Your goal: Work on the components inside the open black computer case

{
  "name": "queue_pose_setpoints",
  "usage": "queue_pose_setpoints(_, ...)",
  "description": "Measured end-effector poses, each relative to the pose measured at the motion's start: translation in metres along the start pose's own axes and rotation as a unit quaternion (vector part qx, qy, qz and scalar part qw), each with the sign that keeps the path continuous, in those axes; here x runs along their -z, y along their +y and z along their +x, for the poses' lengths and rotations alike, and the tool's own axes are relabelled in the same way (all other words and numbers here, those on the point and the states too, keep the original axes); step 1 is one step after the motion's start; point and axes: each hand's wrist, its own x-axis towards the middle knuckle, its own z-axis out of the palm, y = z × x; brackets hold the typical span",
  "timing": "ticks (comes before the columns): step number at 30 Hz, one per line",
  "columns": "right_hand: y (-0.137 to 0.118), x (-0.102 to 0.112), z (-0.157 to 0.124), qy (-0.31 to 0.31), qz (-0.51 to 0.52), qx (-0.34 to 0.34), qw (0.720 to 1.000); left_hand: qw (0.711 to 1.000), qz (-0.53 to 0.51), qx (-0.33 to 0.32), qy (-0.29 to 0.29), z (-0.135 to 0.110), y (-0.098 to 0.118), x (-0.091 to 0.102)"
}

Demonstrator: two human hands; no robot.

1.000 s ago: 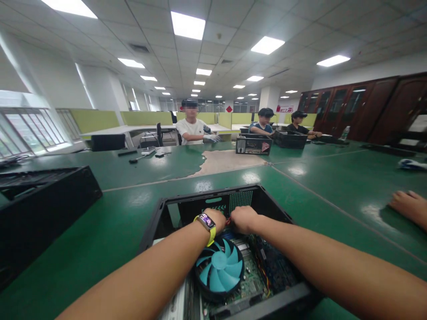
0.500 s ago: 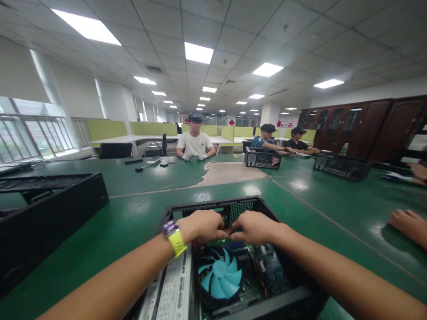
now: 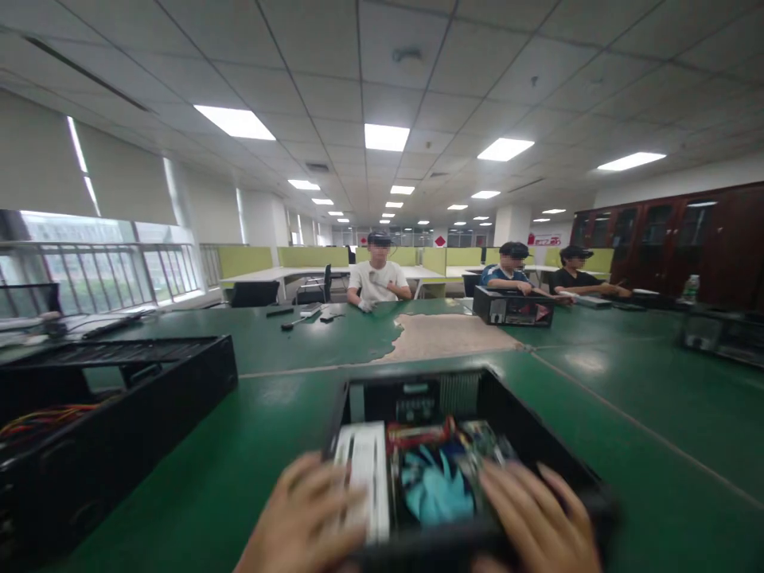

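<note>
An open black computer case (image 3: 540, 446) lies on the green table in front of me. Inside it are a turquoise cooling fan (image 3: 438, 487), red cables (image 3: 421, 434) and a white-and-silver box-shaped part (image 3: 364, 446) along the left side. My left hand (image 3: 313, 505) is over the near left of the case, its fingers stretched across the silver part. Over the near right, beside the fan, is my right hand (image 3: 534, 513) with fingers extended. Both hands are somewhat blurred, and I cannot tell how firmly they touch. The thumbs are mostly hidden or out of frame.
Another black case (image 3: 161, 422) with coloured wires stands at left. Across the green table (image 3: 286, 414) sits a person in a white shirt (image 3: 382, 278); two more people are at the right, near a smaller case (image 3: 513, 306). Small tools (image 3: 304, 318) lie at the far side.
Both hands have left the cables at the far end of the case and drawn back to its near side, fingers now spread. The view has turned left and tilted up.
</note>
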Motion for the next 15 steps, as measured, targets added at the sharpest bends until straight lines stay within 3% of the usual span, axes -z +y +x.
queue_pose_setpoints(1, -0.003, 0.000, 0.037, -0.030, -0.019, -0.027, 0.999, 0.996, 0.037, 0.086, -0.006, 0.031, -0.004, -0.004)
queue_pose_setpoints(3, -0.019, 0.000, 0.101, -0.064, -0.042, -0.105, 0.992, 0.939, 0.072, 0.335, 0.022, 0.086, -0.006, -0.020)
queue_pose_setpoints(4, -0.031, 0.000, 0.122, -0.078, -0.037, -0.106, 0.991, 0.926, 0.039, 0.376, 0.013, 0.105, -0.003, -0.030)
queue_pose_setpoints(6, -0.058, 0.005, 0.136, -0.090, -0.019, -0.063, 0.994, 0.929, -0.014, 0.369, -0.032, 0.119, 0.011, -0.050)
queue_pose_setpoints(9, -0.084, 0.006, 0.089, -0.085, 0.086, 0.013, 0.993, 0.930, -0.077, 0.347, -0.092, 0.086, 0.033, -0.072)
queue_pose_setpoints(11, -0.081, -0.006, 0.036, -0.109, 0.186, -0.014, 0.976, 0.915, -0.125, 0.366, -0.114, 0.046, 0.038, -0.081)
queue_pose_setpoints(13, -0.065, -0.026, -0.017, -0.187, 0.251, -0.069, 0.947, 0.882, -0.222, 0.396, -0.125, 0.007, 0.038, -0.087)
queue_pose_setpoints(15, -0.048, -0.042, -0.059, -0.251, 0.272, -0.083, 0.925, 0.830, -0.333, 0.423, -0.145, -0.022, 0.037, -0.090)
